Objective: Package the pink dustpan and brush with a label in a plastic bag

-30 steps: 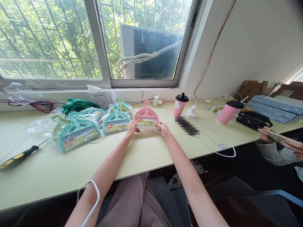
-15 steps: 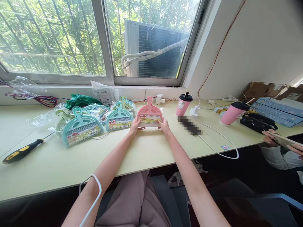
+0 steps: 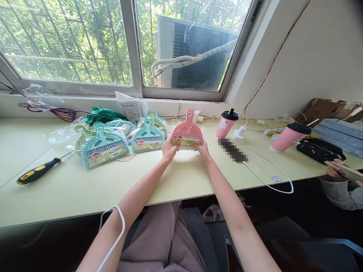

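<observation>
Pink dustpan set (image 3: pixel 186 130) stands tilted on the surface (image 3: pixel 181 177), held at its two lower corners: left hand (image 3: pixel 169 150) and right hand (image 3: pixel 203 148), fingers closed on it. Likely light, stiff plastic; clear wrap probably slippery, so edge grips suit.

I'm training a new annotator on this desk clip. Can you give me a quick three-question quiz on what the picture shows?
1. True or false: both hands hold the pink dustpan set.
2. Which lies at the far left of the desk? A) a screwdriver B) a pink cup C) a white cable
3. Fill in: the pink cup nearest the right hand stands ____.

Key
1. True: the left hand and the right hand grip its lower corners.
2. A: the screwdriver, with a black and yellow handle.
3. Upright: the pink cup; the tilted cup leans further right.
</observation>
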Motion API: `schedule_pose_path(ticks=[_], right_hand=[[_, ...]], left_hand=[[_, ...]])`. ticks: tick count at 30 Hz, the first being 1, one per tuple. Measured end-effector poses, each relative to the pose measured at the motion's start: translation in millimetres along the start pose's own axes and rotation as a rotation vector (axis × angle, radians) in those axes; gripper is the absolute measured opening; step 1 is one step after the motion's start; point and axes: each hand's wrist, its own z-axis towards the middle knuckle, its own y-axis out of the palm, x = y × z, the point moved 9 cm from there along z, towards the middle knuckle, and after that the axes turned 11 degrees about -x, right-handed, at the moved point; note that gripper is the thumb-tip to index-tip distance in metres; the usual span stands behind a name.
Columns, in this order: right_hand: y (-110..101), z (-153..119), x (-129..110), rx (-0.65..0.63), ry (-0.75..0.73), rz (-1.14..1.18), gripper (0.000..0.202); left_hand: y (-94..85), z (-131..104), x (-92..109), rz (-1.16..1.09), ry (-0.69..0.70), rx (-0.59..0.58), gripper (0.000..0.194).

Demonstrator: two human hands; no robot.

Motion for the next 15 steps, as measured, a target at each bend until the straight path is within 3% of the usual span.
schedule_pose_path(ticks=[3, 6, 11, 15], right_hand=[[1.1, -0.1, -2.1, -0.036, -0.006, 0.051, 0.068], [2.0, 0.0, -2.6, -0.016, -0.034, 0.087, 0.055], [-8.8, -5.1, -4.1, 0.183, -0.079, -0.061, 0.042], [-14.0, -10.2, -10.2, 0.233, -0.137, -0.104, 0.039]], left_hand=[[-6.7, -2.2, 16.1, 0.031, 0.142, 0.072, 0.046], [-7.4, -1.6, 17.3, -0.013, 0.218, 0.041, 0.039], [-7.1, -2.1, 5.8, 0.091, 0.173, 0.078, 0.044], [1.5, -4.0, 15.6, 0.103, 0.225, 0.010, 0.045]])
